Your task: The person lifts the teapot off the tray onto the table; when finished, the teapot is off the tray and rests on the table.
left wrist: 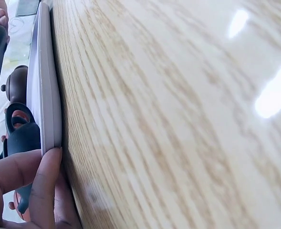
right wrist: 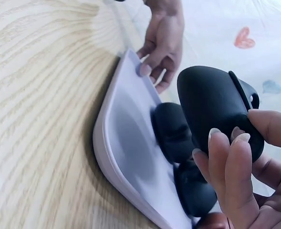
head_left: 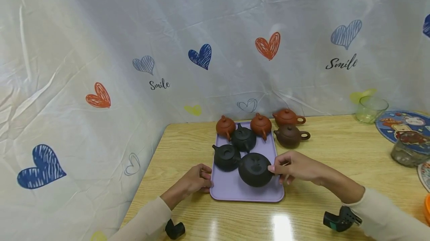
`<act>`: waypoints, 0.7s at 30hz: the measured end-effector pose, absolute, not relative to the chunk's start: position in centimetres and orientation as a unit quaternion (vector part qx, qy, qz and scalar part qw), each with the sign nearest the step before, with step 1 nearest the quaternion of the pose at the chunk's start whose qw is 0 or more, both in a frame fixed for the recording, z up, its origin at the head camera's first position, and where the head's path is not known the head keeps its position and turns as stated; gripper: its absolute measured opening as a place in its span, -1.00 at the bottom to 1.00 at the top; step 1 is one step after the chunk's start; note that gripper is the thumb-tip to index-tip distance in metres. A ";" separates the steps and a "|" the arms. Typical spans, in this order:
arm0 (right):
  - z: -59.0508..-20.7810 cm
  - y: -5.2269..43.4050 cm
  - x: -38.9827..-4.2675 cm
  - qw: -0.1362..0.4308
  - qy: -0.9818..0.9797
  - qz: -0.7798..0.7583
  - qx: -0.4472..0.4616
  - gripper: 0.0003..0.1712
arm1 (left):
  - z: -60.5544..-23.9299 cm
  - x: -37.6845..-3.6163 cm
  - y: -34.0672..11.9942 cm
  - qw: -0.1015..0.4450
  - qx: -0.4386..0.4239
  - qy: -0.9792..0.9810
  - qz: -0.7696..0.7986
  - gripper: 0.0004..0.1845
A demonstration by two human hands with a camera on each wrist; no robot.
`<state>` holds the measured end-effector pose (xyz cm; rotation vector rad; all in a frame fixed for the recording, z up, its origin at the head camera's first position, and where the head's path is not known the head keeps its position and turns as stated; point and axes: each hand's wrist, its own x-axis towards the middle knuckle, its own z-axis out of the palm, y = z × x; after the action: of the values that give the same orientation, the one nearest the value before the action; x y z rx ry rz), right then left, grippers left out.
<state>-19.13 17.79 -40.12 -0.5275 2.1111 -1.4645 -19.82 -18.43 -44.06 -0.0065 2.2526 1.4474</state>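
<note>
Head view. The right hand [head_left: 297,168] grips the held black teapot [head_left: 255,170] at its right side; the fingers cover the handle there. The teapot hides part of the lilac tray [head_left: 223,193], whose left rim meets the left hand [head_left: 198,177]; how those fingers close is hard to make out from above. Left of the held teapot, and overlapped by its outline, sits the nearer black teapot [head_left: 226,157]; behind it sits the farther black teapot [head_left: 243,139], flanked by two red-brown teapots [head_left: 225,127]. Beyond the right hand, off the tray, a dark brown teapot [head_left: 291,136] partly masks a third red-brown one [head_left: 284,116]. Far right of the grip, an orange object [head_left: 427,207] is cut off by the frame.

Left wrist view. Thumb and finger are clamped on the tray's rim. Behind them a black teapot is partly covered; above, a dark form and part of the other hand are cropped at the left edge.

Right wrist view. Thumb and fingertips are together on the held teapot, which is above the tray and apart from it; the fingers obscure its handle. Below the grip, a reddish form is truncated by the frame.
</note>
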 end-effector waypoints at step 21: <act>-39.4 21.5 -19.3 0.231 0.791 -0.526 -0.210 -0.58 | -44.3 -19.9 -18.5 0.230 -0.002 0.818 0.527 -0.51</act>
<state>-19.30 21.47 -39.38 -0.5772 2.1742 -1.4472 -19.95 -18.45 -44.28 -0.0043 2.2512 1.4488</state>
